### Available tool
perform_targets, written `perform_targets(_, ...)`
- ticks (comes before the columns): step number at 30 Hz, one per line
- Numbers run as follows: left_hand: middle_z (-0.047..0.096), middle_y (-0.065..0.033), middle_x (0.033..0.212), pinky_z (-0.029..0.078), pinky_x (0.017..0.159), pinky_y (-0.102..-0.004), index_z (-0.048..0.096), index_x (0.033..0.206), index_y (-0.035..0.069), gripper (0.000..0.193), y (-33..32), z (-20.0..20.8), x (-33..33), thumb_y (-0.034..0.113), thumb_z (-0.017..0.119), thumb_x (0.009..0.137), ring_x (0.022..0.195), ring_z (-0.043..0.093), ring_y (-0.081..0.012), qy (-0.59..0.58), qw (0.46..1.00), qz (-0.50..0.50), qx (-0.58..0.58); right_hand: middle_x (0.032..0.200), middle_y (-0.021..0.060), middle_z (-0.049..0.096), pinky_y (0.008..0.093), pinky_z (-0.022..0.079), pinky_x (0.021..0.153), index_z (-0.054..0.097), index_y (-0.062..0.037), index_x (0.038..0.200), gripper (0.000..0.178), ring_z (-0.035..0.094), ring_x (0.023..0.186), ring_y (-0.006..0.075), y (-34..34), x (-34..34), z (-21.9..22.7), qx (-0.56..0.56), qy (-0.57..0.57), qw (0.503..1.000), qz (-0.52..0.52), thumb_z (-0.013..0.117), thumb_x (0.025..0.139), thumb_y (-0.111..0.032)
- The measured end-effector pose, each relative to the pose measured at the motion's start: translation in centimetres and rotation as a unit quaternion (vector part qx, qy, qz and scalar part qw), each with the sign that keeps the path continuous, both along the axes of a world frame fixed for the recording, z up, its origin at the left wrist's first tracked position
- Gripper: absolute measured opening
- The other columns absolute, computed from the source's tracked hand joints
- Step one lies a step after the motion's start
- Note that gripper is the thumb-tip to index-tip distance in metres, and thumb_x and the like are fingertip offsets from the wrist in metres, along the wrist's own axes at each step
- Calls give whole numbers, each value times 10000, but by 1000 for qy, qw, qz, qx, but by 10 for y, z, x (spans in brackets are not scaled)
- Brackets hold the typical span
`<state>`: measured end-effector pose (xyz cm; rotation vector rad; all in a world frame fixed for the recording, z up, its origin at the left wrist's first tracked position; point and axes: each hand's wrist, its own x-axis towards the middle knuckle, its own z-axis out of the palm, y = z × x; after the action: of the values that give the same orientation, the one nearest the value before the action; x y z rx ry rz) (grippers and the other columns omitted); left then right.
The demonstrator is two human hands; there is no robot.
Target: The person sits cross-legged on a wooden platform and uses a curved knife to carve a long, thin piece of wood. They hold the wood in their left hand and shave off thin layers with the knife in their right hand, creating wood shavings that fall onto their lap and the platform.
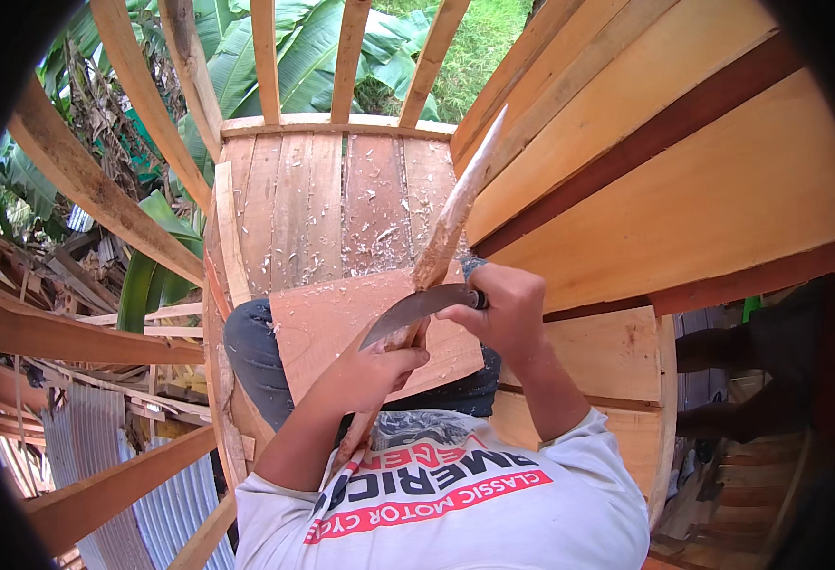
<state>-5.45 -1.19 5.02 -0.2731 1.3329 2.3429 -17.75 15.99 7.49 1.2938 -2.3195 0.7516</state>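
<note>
My right hand (508, 309) is closed round the dark handle of a curved knife (417, 309), its broad blade pointing left across a long wooden stick (451, 218). The blade seems to touch the stick, just above my other hand. Wrapped round the stick below the blade is my left hand (379, 366). The stick slants from my chest up to the far right; its far end is pale, shaved and tapered to a point. A flat wooden board (317, 332) lies across my lap beneath both hands, with small shavings on it.
Pale shavings litter the plank floor (313, 214) ahead. Upright timber posts (265, 62) and a rail (341, 123) edge the far side; wooden panels (664, 218) rise on the right. Corrugated metal sheets (94, 465) stand at lower left. A person (778, 351) is in shadow at right.
</note>
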Motion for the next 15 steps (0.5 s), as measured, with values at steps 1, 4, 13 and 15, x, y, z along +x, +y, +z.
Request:
perform_targets(1, 425, 18, 726, 303, 477, -213, 488, 1002, 67, 189, -4, -2, -2, 21, 551, 830, 532, 367, -60, 3, 1000, -21, 0, 507, 81, 452, 328, 374, 420, 485, -76, 565, 571, 501, 444, 256, -2, 5, -9, -22, -11, 1000, 3, 728, 696, -576)
perform_targets(4, 426, 14, 722, 302, 470, -221, 478, 994, 68, 187, -4, 1, 0, 31, 552, 827, 529, 368, -65, 10, 999, -36, 14, 493, 65, 463, 315, 382, 412, 487, -91, 549, 574, 505, 431, 233, 5, 8, -1, 1, 16, 1000, -15, 717, 692, -596)
perform_targets(13, 420, 12, 684, 280, 444, -239, 470, 972, 89, 234, 10, 20, -23, 25, 560, 766, 503, 368, -75, 80, 994, -50, 46, 539, 50, 449, 331, 385, 455, 471, -88, 581, 602, 508, 483, 230, 25, -3, 44, 16, 139, 987, -82, 749, 566, -621)
perform_targets(15, 419, 10, 683, 274, 434, -240, 479, 947, 98, 229, 7, 24, -24, 19, 563, 748, 493, 363, -77, 63, 995, -49, 60, 537, 49, 445, 330, 384, 454, 470, -88, 584, 600, 510, 484, 227, 24, -2, 47, 15, 171, 981, -95, 749, 569, -619)
